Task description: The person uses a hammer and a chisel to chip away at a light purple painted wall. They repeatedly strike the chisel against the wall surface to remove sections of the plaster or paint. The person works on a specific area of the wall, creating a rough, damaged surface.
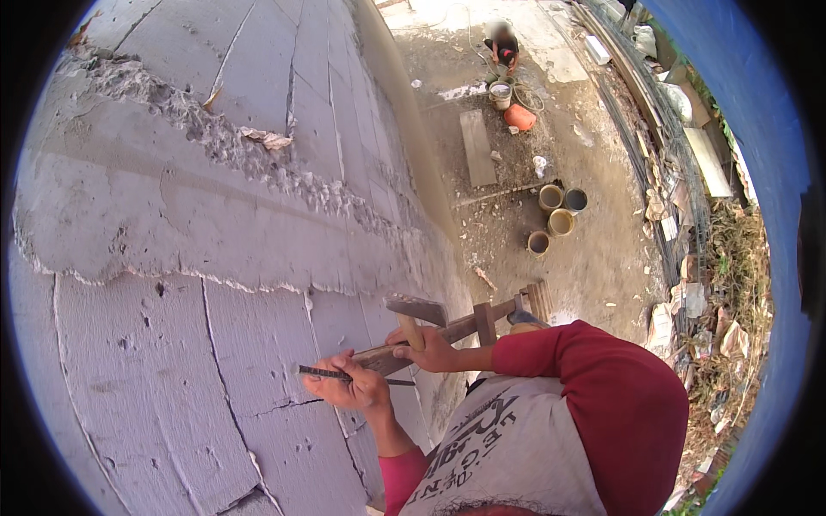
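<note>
My left hand (357, 389) is closed around a dark metal rod (320, 372), which may be a chisel. One end sticks out past the fingers in front of the wall, and its tip seems apart from the surface. In my right hand (436, 354) is a hammer (416, 308), gripped by its pale wooden handle, with the head raised just above the fist. A wooden beam (460, 329) passes beneath both hands. The grey block wall (258, 353) stands to the left, crossed by a rough-edged concrete band (189, 215).
Far below, several buckets (561, 223) and a board (477, 148) are on the ground. A person (502, 47) crouches at the back near an orange-red container (520, 118). Long bars (632, 129) and rubble run along the right side. A timber crosspiece (484, 324) joins the beam.
</note>
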Demonstrator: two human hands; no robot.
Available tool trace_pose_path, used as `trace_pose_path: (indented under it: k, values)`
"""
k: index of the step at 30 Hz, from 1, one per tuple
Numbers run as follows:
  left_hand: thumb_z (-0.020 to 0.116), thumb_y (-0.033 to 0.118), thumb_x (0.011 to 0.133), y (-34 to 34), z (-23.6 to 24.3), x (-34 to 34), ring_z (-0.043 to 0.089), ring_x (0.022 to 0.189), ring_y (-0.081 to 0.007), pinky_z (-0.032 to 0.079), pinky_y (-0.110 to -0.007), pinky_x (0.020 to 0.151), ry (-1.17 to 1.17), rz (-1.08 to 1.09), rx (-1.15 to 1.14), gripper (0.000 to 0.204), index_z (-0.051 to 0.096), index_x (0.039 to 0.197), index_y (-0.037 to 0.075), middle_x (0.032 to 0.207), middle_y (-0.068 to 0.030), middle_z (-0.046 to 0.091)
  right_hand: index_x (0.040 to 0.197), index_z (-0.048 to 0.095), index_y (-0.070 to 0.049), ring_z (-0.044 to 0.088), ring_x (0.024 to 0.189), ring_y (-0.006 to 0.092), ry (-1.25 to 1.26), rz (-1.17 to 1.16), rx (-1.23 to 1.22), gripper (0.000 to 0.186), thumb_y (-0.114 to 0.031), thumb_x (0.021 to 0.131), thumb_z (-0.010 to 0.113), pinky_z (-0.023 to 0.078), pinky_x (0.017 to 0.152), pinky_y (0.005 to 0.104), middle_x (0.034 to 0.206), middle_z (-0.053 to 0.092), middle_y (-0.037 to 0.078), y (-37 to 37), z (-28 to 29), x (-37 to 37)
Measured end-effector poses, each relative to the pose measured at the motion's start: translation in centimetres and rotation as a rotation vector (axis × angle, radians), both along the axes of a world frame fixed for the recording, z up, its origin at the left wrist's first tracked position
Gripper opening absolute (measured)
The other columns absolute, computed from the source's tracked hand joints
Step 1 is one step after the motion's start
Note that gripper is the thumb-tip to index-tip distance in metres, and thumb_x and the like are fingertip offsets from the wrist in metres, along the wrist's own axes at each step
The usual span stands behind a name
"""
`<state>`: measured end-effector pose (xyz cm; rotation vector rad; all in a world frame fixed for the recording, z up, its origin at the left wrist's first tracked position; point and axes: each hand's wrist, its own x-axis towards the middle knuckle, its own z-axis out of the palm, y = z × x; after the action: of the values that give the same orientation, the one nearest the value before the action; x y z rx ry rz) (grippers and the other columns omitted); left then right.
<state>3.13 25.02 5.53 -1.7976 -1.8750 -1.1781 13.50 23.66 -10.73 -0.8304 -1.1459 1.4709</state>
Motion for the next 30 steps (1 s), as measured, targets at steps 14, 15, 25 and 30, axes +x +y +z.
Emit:
trace_pose_path:
  k: [14, 15, 25, 30]
  values:
    - [0.036, 0.029, 0.11, -1.9, 1.1, 0.5, 0.045, 0.098, -0.0275, 0.037, -0.042, 0.088, 0.011, -0.044, 0.025, 0.051, 0.076, 0.099, -0.001, 0.109, -0.0153, 0.057, 0.112, 0.07, 0.001, 0.067, 0.106, 0.0212, -0.076, 0.06, -0.054, 0.024, -0.016, 0.094, 0.072, 0.052, 0.095, 0.0352, 0.111, 0.072, 0.012, -0.1, 0.1, 0.3]
    - [0.037, 0.031, 0.11, -2.6, 1.4, 0.7, 0.044, 0.1, -0.0284, 0.037, -0.043, 0.089, 0.078, -0.038, -0.005, 0.051, 0.076, 0.102, 0.0, 0.111, -0.0162, 0.055, 0.112, 0.07, 0.001, 0.067, 0.105, 0.0208, -0.094, 0.065, -0.045, 0.024, -0.015, 0.095, 0.072, 0.052, 0.095, 0.0349, 0.111, 0.072, 0.012, 0.0, 0.0, 0.6]
    - [0.068, 0.028, 0.097, -15.5, -2.5, -0.2, 0.056, 0.065, -0.0282, 0.043, -0.037, 0.057, -0.262, -0.252, -0.535, 0.028, 0.077, 0.094, 0.001, 0.076, -0.0133, 0.059, 0.108, 0.071, -0.001, 0.068, 0.097, 0.0234, -0.094, -0.005, -0.027, 0.026, -0.02, 0.091, 0.076, 0.052, 0.088, 0.0358, 0.101, 0.072, 0.012, -0.3, -0.3, -0.1]
    - [0.077, 0.02, 0.089, -17.5, -7.2, -0.9, 0.063, 0.064, -0.0333, 0.049, -0.042, 0.06, -0.317, -0.109, -0.8, 0.018, 0.079, 0.091, 0.003, 0.072, -0.0159, 0.065, 0.106, 0.072, 0.0, 0.07, 0.095, 0.0227, -0.064, -0.025, 0.018, 0.024, -0.017, 0.09, 0.075, 0.053, 0.087, 0.0346, 0.101, 0.073, 0.012, 0.3, 0.1, 0.1]
